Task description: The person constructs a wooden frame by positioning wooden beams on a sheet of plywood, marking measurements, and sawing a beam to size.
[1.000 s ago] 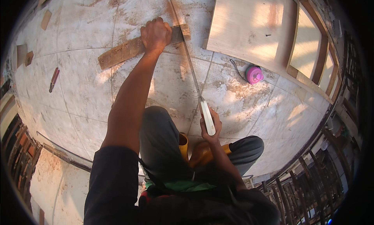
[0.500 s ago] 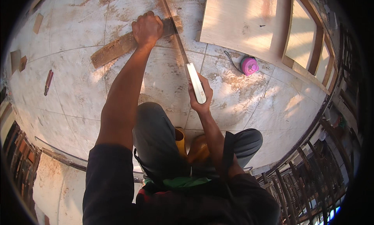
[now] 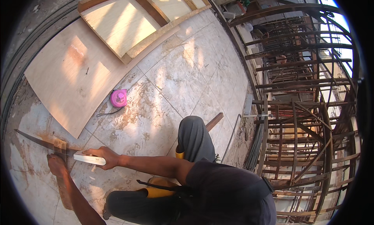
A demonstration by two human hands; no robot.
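My right hand (image 3: 107,158) is wrapped round the white handle of a handsaw (image 3: 90,159). The long dark blade lies across a piece of wood (image 3: 65,195) near the wood's far end. Close beside the blade, my left hand (image 3: 57,165) grips this wood and presses it against the floor. Its fingers are curled over the wood and partly hidden. From this view I cannot tell how deep the blade sits in the wood.
A thin plywood sheet (image 3: 64,78) with a screw (image 3: 87,71) on it lies beyond the saw. A wooden frame panel (image 3: 120,24) rests partly over it. A pink tape measure (image 3: 118,98) sits on the dirty tiled floor (image 3: 156,119). Dark metal lattice (image 3: 296,108) stands right.
The view has swung to the right, so the hands, saw and wood now appear at the lower left. Both hands keep their holds.
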